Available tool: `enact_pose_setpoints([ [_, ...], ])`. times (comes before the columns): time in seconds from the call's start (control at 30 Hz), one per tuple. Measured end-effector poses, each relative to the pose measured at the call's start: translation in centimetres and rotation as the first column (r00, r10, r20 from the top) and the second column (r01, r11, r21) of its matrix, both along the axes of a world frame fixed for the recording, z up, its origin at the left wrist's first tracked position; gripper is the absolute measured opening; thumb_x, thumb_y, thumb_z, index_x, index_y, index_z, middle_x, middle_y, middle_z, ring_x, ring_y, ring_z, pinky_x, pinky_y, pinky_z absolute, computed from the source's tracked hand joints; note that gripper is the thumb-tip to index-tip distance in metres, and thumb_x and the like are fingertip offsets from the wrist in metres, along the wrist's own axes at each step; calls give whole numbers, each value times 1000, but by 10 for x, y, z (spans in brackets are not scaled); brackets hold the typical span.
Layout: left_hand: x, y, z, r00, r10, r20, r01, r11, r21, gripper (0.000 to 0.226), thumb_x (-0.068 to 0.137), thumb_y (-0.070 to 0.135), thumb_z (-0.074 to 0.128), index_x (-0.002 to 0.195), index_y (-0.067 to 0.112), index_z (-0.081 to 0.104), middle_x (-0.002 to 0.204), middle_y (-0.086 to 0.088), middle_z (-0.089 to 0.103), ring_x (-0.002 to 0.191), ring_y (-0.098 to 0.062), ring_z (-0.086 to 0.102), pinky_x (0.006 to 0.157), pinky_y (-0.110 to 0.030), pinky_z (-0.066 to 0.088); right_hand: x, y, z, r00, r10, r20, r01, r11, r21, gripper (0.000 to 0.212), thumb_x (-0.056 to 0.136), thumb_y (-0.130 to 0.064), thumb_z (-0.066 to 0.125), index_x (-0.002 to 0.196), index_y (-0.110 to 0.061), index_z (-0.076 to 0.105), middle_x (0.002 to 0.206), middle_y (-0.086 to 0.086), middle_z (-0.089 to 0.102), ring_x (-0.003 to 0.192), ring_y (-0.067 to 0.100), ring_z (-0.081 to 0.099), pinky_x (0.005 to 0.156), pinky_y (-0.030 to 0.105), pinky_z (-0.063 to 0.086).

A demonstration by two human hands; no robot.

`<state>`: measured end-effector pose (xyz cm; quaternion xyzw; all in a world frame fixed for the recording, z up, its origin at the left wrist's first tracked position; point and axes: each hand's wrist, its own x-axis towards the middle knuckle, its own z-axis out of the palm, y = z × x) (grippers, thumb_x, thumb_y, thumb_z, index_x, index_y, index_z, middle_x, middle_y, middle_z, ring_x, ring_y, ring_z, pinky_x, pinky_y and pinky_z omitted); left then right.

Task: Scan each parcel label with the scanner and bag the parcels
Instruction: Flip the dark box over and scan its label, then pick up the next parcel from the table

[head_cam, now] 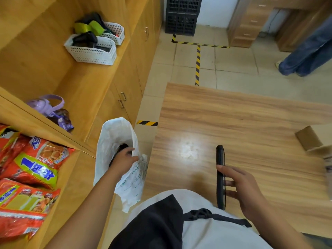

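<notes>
My left hand (pixel 125 159) grips the rim of a white plastic bag (pixel 111 135), which hangs open beside the table's left edge. Something dark (pixel 122 147) shows inside the bag just beyond my fingers; I cannot tell what it is. My right hand (pixel 241 186) holds a slim black scanner (pixel 220 157) on its edge over the near part of the wooden table (pixel 233 112). A brown cardboard parcel (pixel 309 138) lies at the table's right edge, partly cut off by the frame.
Wooden shelving on the left holds red snack packs (pixel 30 169), a purple helmet (pixel 45 104) and white baskets (pixel 91 51). Black crates (pixel 181 17) stand at the back. Another person's legs (pixel 305 56) are at the far right.
</notes>
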<state>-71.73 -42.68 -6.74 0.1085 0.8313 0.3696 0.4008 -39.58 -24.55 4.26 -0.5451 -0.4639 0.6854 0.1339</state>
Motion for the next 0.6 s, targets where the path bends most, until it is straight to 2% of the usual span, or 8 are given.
enact_pose_setpoints([
  [0.1,26,17,12,994,-71,82,68,997,37,37,88,23,69,124,27,63,116,1,64,99,-10,60,76,-25,45,1,-1,-1,1000,-3,-18,3,1000,-8,35,75,-28,84,104,-10,79,74,-5,77,58,9,70,48,25,54],
  [0.2,46,42,22,985,-156,77,150,985,80,30,88,21,70,116,30,66,109,-2,66,87,-14,63,70,-24,49,10,0,-2,999,-35,-37,34,999,-14,35,77,-28,83,107,-11,78,79,-1,77,66,13,71,50,25,54],
  [0.27,58,62,28,973,-221,68,215,973,85,29,88,20,70,115,31,66,110,0,65,86,-17,64,68,-27,51,21,1,-3,996,-82,-43,82,996,-19,32,80,-26,82,108,-11,78,83,0,77,68,14,71,50,25,54],
  [0.37,79,94,32,946,-318,59,314,947,69,31,89,17,70,118,28,65,113,1,63,92,-19,63,73,-30,51,43,2,-4,985,-166,-43,164,986,-38,27,83,-21,80,106,-9,77,76,-1,77,59,8,71,48,24,54],
  [0.53,134,145,35,869,-492,45,490,870,50,27,91,14,69,114,25,64,111,1,62,75,-10,59,50,-14,45,95,6,-6,947,-321,-18,320,946,-52,27,83,-20,80,107,-8,77,74,0,77,57,8,70,47,23,54],
  [0.6,158,167,36,827,-560,47,557,829,53,26,91,12,69,115,22,65,112,-3,63,71,-12,58,48,-12,43,120,10,-7,925,-380,-12,379,924,-46,27,83,-22,80,106,-9,77,72,-3,77,62,10,72,49,26,55],
])
